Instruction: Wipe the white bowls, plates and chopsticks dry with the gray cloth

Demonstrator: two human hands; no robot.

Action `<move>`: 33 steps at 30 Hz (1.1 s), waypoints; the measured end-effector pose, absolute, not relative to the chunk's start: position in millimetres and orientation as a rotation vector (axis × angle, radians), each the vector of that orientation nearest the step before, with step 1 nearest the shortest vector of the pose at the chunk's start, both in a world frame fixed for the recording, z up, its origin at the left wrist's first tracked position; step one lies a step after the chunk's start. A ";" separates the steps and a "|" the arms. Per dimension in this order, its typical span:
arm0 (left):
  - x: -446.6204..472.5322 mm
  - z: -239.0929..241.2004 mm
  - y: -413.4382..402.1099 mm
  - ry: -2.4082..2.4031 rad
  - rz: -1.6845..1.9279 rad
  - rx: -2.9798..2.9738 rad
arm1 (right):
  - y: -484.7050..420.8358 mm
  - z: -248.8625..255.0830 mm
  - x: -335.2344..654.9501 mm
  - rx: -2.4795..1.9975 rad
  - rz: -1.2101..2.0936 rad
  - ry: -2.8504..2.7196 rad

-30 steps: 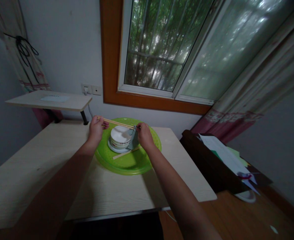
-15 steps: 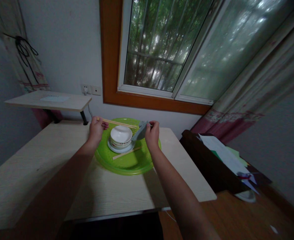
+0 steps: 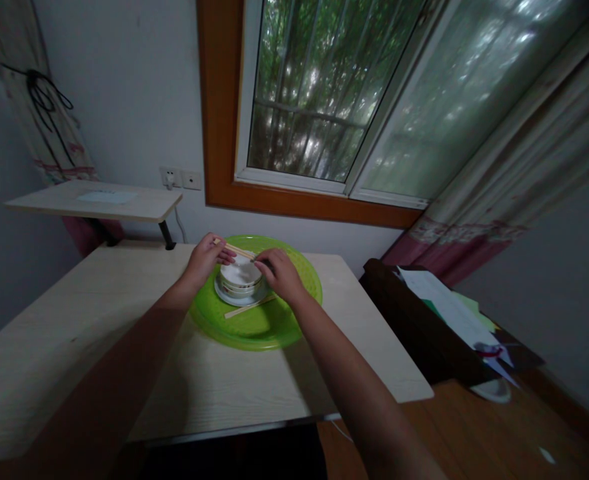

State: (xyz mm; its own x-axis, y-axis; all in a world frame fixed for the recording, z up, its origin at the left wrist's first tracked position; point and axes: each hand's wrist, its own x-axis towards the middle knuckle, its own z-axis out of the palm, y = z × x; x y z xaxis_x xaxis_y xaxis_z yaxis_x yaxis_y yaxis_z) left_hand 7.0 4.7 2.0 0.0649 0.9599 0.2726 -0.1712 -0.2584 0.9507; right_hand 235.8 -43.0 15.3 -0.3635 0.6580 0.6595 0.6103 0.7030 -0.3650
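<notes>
My left hand (image 3: 207, 258) is closed on the near end of a pair of light wooden chopsticks (image 3: 235, 248). They slant over a stack of small white bowls (image 3: 241, 275), which sits on a white plate (image 3: 220, 293). At their other end my right hand (image 3: 280, 270) pinches closed, its fingertips against the sticks. The grey-green cloth in that hand is now almost wholly hidden by the fingers. Under all this is a round bright green tray (image 3: 274, 337). More chopsticks (image 3: 244, 309) lie on it in front of the plate.
The tray rests on a pale wooden table (image 3: 234, 380). A raised shelf (image 3: 94, 200) with a paper on it stands at the back left. Beyond the table is a window (image 3: 319, 107). Papers (image 3: 444, 303) lie on a dark brown piece of furniture (image 3: 404, 320) to the right.
My right hand has moved left, over the bowls, and the cloth that hung from it is bunched out of sight. My left hand has shifted slightly right with the chopsticks.
</notes>
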 end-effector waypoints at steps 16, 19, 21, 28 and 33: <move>5.6 4.3 3.8 0.849 1.475 1.322 | -32.5 3.2 239.6 -1.156 0.048 -2.124; 5.6 3.4 4.9 0.873 1.469 1.327 | -33.5 4.1 239.2 -1.153 0.020 -2.125; 6.1 3.7 4.8 0.913 1.482 1.338 | -33.1 4.0 240.1 -1.160 0.005 -2.121; 7.8 6.3 2.9 0.985 1.435 1.314 | -32.2 3.1 243.3 -1.160 -0.035 -2.121; 7.5 3.7 7.4 0.983 1.452 1.218 | -33.1 4.8 242.1 -1.185 -0.060 -2.122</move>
State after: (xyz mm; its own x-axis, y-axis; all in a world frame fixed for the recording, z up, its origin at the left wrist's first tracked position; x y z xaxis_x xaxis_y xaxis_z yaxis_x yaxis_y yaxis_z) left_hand 7.5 7.4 3.7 -0.0353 0.9778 0.2065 -0.1712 -0.2095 0.9627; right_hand 242.1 -33.1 4.8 -0.3408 0.7316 0.5904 0.7640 0.5815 -0.2796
